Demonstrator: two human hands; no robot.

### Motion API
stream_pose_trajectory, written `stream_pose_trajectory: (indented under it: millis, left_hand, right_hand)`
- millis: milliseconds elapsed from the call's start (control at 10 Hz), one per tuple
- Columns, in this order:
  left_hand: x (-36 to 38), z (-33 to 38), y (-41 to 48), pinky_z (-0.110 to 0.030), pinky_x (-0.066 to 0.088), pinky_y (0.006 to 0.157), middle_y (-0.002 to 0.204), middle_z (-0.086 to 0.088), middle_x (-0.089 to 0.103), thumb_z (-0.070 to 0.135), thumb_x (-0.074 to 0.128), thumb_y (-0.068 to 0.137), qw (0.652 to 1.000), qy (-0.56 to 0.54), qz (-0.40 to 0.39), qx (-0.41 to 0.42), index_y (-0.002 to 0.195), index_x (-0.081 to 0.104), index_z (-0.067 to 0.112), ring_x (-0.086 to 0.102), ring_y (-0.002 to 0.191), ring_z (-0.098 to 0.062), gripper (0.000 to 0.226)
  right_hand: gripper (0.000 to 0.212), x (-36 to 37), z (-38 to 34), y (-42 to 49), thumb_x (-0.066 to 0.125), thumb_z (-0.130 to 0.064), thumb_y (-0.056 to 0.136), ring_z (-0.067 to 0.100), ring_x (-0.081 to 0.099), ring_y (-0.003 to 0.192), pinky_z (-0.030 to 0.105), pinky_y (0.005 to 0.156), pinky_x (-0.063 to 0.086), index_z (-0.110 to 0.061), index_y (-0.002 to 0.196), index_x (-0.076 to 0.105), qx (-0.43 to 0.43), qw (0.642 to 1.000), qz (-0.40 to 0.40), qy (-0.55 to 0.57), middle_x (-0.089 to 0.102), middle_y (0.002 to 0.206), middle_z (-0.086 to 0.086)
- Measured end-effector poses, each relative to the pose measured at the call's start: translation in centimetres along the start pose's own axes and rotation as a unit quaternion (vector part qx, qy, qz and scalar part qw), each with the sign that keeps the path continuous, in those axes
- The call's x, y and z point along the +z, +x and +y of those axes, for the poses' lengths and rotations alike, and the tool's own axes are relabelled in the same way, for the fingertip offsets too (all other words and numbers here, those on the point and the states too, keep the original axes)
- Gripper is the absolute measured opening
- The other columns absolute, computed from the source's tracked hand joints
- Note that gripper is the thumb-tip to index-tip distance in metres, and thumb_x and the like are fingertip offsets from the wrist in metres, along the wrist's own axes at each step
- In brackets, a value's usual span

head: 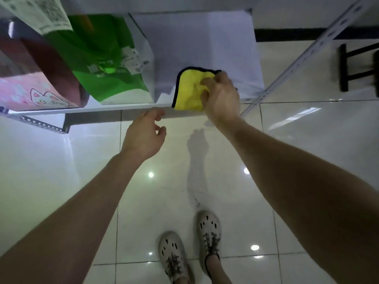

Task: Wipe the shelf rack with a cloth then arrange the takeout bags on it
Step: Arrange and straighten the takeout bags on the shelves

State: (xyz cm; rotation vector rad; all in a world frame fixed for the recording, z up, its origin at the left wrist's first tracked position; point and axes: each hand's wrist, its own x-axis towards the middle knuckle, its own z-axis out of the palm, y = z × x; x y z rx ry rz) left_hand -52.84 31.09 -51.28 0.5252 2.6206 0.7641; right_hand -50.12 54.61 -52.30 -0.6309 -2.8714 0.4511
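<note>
The yellow cloth (190,91) lies flat on the white shelf (205,37), its near hem right at the shelf's front lip. Behind the cloth and to its right the board is bare as far as the back edge and the perforated corner post (307,56). Left of the cloth there is a narrow strip of board, then a green bag (102,58) standing on the shelf, and further left a pink bag (30,93) with a cat drawing. Below the cloth, past the lip, lies glossy pale tiled floor (307,140) that reflects ceiling lights.

The right hand (222,99) sits on the cloth's right side, its grip closed, fingers and thumb bunching the fabric. The left hand (143,136) hangs just left of and below the cloth, in front of the lip. Its grip is loose and half-wide and it holds nothing; whether its fingertips touch the lip I cannot tell.
</note>
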Motion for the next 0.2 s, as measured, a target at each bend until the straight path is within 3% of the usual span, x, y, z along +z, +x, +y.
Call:
stream_pose_trajectory:
  millis: [100,200]
  left_hand:
    - [-0.4,-0.5,1.2,-0.039,0.057,0.091,0.129,0.002,0.066,0.016,0.067,0.098,1.0,0.01,0.009,0.011,0.137,0.063,0.022,0.072,0.094,-0.014,0.039]
    - [-1.4,-0.2,1.0,-0.041,0.058,0.093,0.129,0.001,0.065,0.016,0.067,0.098,1.0,0.002,0.014,0.006,0.137,0.063,0.021,0.072,0.094,-0.014,0.039]
  right_hand:
    - [0.04,0.1,-0.4,4.9,0.056,-0.006,0.09,0.041,0.059,0.108,0.045,0.086,0.054,-0.012,0.129,0.066,0.01,0.998,-0.038,-0.055,0.052,0.14,0.018]
    - [0.043,-0.9,0.0,3.6,0.057,-0.009,0.092,0.042,0.06,0.11,0.047,0.09,0.054,-0.013,0.134,0.065,-0.009,0.995,-0.087,-0.052,0.046,0.148,0.018]
